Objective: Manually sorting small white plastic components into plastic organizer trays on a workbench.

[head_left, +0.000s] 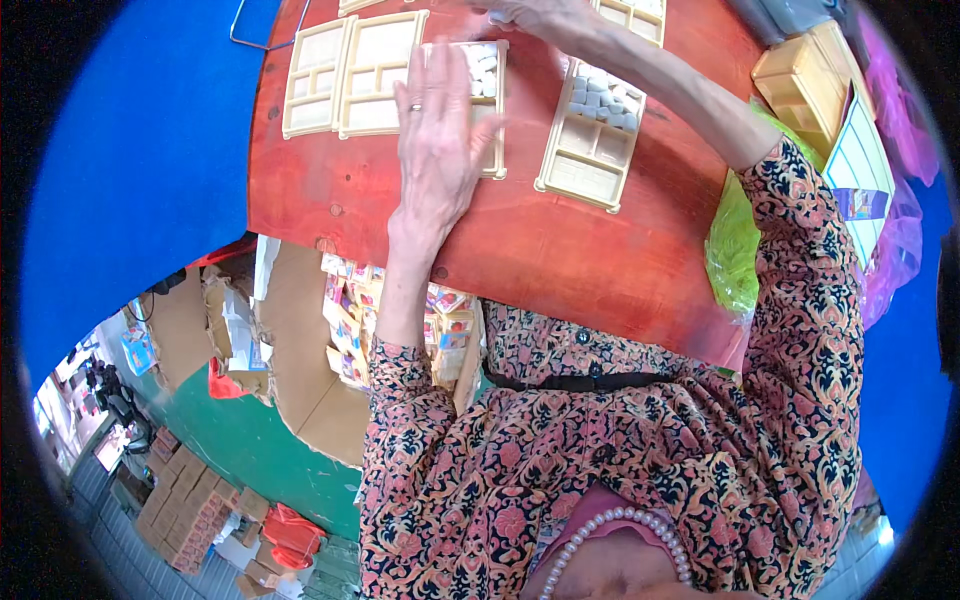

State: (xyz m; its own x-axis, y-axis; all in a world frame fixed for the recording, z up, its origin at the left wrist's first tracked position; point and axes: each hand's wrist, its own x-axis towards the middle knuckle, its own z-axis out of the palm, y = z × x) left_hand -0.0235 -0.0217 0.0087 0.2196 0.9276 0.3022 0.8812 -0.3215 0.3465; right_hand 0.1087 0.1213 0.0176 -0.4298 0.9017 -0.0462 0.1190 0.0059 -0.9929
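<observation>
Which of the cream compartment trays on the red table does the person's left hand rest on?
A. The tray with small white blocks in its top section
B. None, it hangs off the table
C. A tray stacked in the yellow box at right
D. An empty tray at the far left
A: the left hand lies flat over the tray whose top section holds white blocks.

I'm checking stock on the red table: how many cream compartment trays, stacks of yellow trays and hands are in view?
Cream compartment trays: 6, two cut off by the top edge
Yellow tray stack: 1
Hands: 2, left hand flat on a tray, right hand at the top edge
Total: 9
</observation>
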